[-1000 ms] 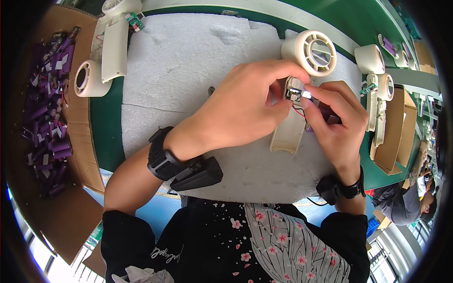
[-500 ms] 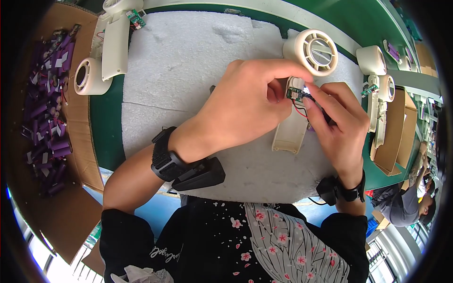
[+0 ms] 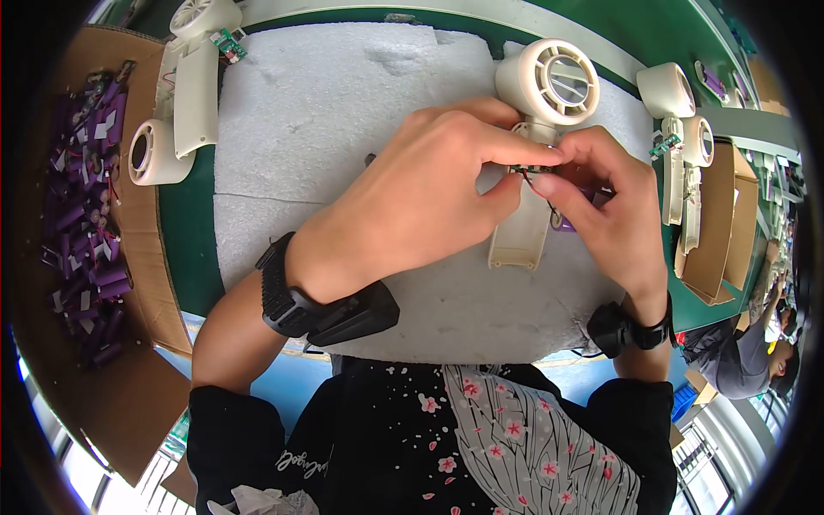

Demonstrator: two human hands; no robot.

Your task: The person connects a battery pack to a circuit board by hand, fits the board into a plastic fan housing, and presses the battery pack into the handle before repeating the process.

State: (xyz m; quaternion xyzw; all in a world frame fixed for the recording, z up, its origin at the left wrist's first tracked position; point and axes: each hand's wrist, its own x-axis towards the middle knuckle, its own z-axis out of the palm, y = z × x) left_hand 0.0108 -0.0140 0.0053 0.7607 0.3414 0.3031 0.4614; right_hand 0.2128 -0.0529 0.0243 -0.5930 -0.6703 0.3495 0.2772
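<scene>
A cream handheld fan (image 3: 548, 81) lies on the white foam pad, its round head at the far end and its opened handle shell (image 3: 520, 236) toward me. Over the handle, my left hand (image 3: 421, 193) pinches a small green circuit board (image 3: 534, 169) at its edge. From the other side my right hand (image 3: 614, 202) grips the same board between thumb and forefinger. Thin red and black wires (image 3: 530, 182) run down from it. A purple battery cell (image 3: 562, 223) shows partly beneath my right hand. Fingers hide most of the board.
At left stands a cardboard box (image 3: 142, 249) holding many purple battery cells (image 3: 86, 223). More opened cream fans lie left (image 3: 196, 103) and right (image 3: 674, 163) of the foam pad (image 3: 292, 112). An open carton (image 3: 717, 223) stands at right; a person (image 3: 747, 360) sits beyond it.
The board has tilted flatter and moved slightly left and down onto the handle. My left fingertips now press over it, and the whole view has shifted a little.
</scene>
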